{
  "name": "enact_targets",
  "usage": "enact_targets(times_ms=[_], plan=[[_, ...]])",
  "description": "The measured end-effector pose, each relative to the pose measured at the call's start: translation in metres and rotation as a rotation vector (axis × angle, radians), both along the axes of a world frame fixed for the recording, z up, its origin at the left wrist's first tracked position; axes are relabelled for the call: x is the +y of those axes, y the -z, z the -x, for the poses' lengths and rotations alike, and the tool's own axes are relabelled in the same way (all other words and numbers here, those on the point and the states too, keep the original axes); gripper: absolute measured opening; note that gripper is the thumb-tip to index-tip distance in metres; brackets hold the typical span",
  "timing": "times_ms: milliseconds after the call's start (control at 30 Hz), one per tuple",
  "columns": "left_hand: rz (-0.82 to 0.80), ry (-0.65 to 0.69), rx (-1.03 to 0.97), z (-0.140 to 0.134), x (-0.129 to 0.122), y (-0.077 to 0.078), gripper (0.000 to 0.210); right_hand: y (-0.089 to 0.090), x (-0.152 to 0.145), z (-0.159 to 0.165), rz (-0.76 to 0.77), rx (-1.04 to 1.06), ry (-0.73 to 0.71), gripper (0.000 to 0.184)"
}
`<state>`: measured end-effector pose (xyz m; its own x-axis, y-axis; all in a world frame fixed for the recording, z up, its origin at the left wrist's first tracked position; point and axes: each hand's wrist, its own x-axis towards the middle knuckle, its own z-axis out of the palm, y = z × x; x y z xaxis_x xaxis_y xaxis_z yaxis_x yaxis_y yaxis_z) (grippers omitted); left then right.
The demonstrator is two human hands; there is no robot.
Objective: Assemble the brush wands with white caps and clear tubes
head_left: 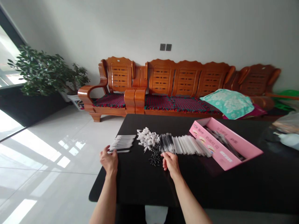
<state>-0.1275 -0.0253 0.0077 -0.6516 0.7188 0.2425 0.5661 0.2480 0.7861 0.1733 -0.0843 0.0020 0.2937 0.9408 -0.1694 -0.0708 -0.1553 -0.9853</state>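
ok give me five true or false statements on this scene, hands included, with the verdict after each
1. The left hand is at the left ends of the row of white sticks. True.
2. The small white pieces are lined up in a neat row. False: they lie in a loose heap.
3. The right hand is beside the small black pieces. True.
4. The pink box is covered by a lid. False: its top is open.
5. In the picture, the potted plant stands left of the wooden seats. True.
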Motion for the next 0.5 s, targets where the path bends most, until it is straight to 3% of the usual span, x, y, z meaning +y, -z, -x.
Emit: enact_targets(times_ms=[133,333,433,500], plan=[[0.022,0.023,0.024,-0.015,0.002,-0.001,0.040,-0.001,-0.002,0.000,0.000,-0.001,-0.003,0.040],[0.046,0.016,0.069,-0.017,0.010,0.003,0.037,-0.001,-0.003,-0.005,0.010,-0.034,-0.007,0.038],[0.042,0.014,0.075,-0.016,0.011,0.003,0.036,-0.004,0.004,-0.028,0.045,-0.255,0.065,0.033],[0.027,0.015,0.071,-0.017,0.010,0.003,0.034,-0.009,0.013,-0.050,0.003,-0.569,0.175,0.026]])
